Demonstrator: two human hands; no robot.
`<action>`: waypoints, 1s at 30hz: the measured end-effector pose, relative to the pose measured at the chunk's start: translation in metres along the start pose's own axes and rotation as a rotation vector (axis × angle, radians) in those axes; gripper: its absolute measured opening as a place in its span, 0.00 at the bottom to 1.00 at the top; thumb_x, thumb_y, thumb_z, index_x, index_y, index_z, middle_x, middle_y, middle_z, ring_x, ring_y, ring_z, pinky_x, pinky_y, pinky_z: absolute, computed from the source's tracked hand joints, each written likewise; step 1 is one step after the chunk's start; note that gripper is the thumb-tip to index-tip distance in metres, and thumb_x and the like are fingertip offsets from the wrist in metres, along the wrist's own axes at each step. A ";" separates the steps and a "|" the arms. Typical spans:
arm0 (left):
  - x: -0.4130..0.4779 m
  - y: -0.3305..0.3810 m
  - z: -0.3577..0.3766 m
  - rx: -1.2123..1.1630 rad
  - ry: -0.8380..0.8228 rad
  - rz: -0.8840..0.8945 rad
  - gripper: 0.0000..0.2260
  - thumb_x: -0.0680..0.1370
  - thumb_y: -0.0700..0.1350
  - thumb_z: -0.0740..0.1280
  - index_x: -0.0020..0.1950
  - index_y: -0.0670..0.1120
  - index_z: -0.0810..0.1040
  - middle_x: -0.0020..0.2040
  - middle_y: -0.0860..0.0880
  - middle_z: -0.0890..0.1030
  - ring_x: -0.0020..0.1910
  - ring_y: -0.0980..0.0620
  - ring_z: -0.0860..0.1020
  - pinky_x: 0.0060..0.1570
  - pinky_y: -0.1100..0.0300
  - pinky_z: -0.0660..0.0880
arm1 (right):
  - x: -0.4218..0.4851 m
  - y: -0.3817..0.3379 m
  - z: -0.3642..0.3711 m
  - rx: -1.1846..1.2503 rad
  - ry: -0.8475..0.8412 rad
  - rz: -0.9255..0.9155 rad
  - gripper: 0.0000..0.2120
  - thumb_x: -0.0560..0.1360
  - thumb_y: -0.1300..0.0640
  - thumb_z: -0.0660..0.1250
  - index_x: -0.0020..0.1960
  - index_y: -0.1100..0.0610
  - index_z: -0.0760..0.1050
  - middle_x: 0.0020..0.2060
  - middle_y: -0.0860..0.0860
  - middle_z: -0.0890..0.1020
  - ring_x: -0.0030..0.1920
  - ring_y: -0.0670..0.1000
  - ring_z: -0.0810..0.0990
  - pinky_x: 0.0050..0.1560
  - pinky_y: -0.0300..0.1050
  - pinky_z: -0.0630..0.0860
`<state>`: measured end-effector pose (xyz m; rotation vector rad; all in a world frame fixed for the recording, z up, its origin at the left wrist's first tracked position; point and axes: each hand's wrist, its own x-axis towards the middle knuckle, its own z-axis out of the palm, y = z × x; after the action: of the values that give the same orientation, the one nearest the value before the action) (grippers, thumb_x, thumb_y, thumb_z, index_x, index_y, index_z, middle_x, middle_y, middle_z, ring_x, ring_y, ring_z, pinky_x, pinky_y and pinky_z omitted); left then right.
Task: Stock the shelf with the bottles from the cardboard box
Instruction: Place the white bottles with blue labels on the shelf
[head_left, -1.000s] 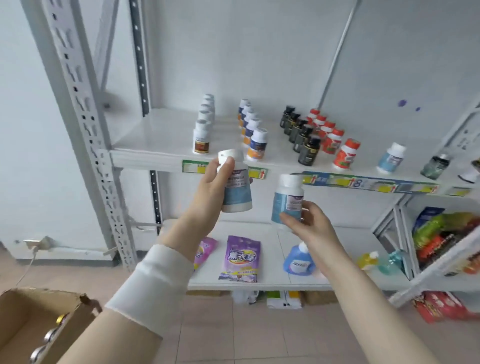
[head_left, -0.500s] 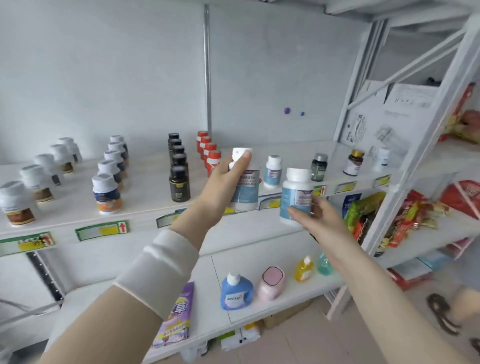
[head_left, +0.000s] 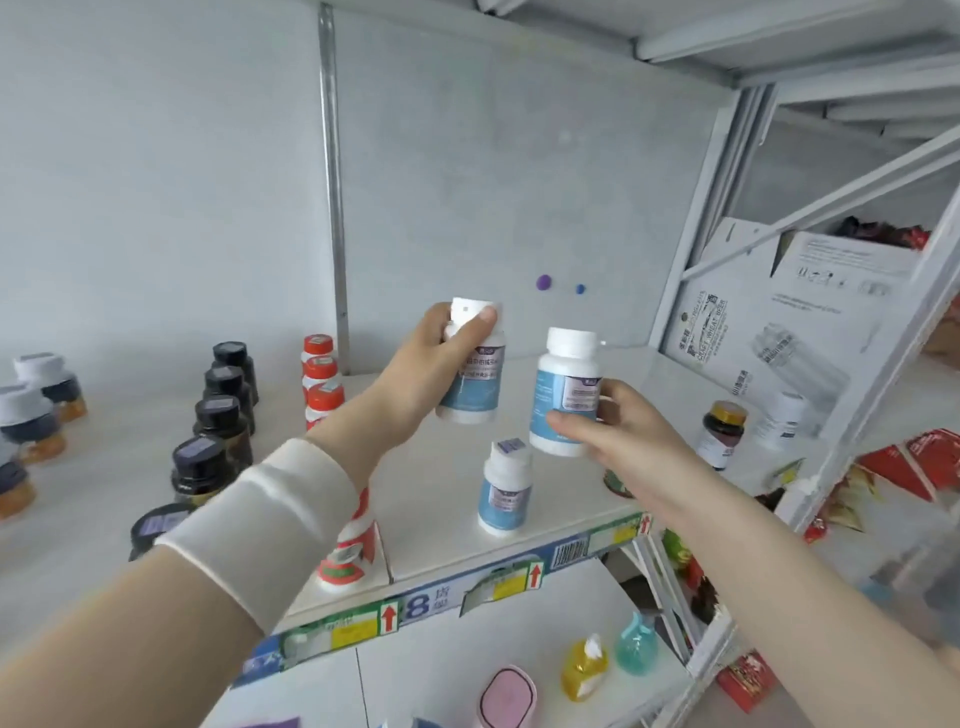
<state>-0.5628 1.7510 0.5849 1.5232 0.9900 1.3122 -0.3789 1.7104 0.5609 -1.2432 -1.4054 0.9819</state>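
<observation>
While left hand (head_left: 431, 374) grips left bottle (head_left: 470, 384) and right hand (head_left: 618, 431) grips right bottle (head_left: 566, 395), we read latter, upright, nearer shelved bottle (head_left: 504, 488).

White wristband (head_left: 265, 525) on left arm

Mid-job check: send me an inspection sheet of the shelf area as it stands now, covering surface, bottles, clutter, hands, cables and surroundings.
Surface: white metal shelf board, bare patch around the standing bottle.
Job's things: two white blue-labelled plastic bottles held above the board, left-held bottle and right-held bottle; a third matching bottle stands upright near the front edge; cardboard box not in view.
Clutter: row of black-capped dark bottles; row of red-capped bottles; brown gold-capped bottle.
Hands: left hand grips one bottle, right hand grips the other.
Cables: nothing seen.
Surroundings: white printed carton on the next rack; yellow bottle on the shelf below.
</observation>
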 end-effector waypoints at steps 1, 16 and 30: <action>0.012 -0.005 -0.001 0.036 0.002 0.010 0.21 0.76 0.58 0.63 0.61 0.44 0.71 0.58 0.44 0.80 0.56 0.48 0.79 0.55 0.53 0.76 | 0.012 0.000 -0.001 -0.015 -0.013 -0.001 0.21 0.71 0.60 0.71 0.63 0.57 0.70 0.56 0.52 0.80 0.55 0.50 0.79 0.50 0.39 0.73; 0.146 -0.070 -0.013 0.535 0.101 -0.132 0.11 0.75 0.51 0.69 0.53 0.49 0.72 0.44 0.55 0.76 0.43 0.57 0.75 0.42 0.66 0.73 | 0.165 0.031 -0.011 -0.255 -0.434 0.020 0.19 0.68 0.58 0.75 0.53 0.52 0.68 0.49 0.48 0.78 0.46 0.43 0.78 0.51 0.40 0.75; 0.222 -0.124 -0.049 0.807 0.098 -0.287 0.19 0.72 0.48 0.72 0.60 0.44 0.75 0.52 0.50 0.76 0.50 0.51 0.75 0.48 0.61 0.71 | 0.224 0.090 0.077 -0.421 -0.469 0.042 0.31 0.64 0.56 0.78 0.61 0.58 0.66 0.57 0.52 0.76 0.56 0.53 0.77 0.51 0.43 0.73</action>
<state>-0.5865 2.0044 0.5361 1.7957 1.8711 0.8114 -0.4355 1.9483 0.4929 -1.4030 -2.0383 1.0870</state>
